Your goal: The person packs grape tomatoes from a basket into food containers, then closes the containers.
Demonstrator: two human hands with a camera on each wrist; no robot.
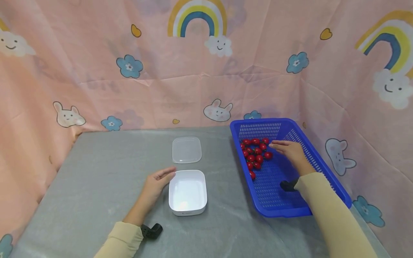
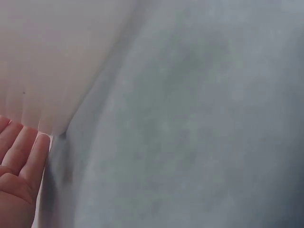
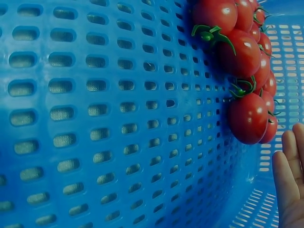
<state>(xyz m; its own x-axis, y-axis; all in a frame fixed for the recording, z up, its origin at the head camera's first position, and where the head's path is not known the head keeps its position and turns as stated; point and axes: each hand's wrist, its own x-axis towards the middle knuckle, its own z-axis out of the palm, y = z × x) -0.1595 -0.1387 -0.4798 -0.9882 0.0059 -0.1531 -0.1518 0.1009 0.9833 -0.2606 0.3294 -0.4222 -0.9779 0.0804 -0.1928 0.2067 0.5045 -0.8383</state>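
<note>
A white square box (image 1: 188,193), with no lid on it, stands on the grey table in the head view. My left hand (image 1: 156,184) is at its upper left corner, the fingertips right at the wall. The left wrist view has those extended fingers (image 2: 29,159) beside the pale box wall (image 2: 61,57). Inside the blue basket (image 1: 267,200), small red tomatoes (image 1: 259,158) with green stems are gathered along the left side. My right hand (image 1: 292,154) reaches over the basket, fingers extended toward the tomatoes and holding nothing. In the right wrist view its fingers (image 3: 286,183) are just below the tomatoes (image 3: 248,118).
A clear, rounded-square lid (image 1: 186,150) lies flat behind the white box. The basket's raised slotted walls surround the right hand. A pink patterned cloth (image 1: 193,93) hangs behind the grey table (image 1: 96,186) and along both sides.
</note>
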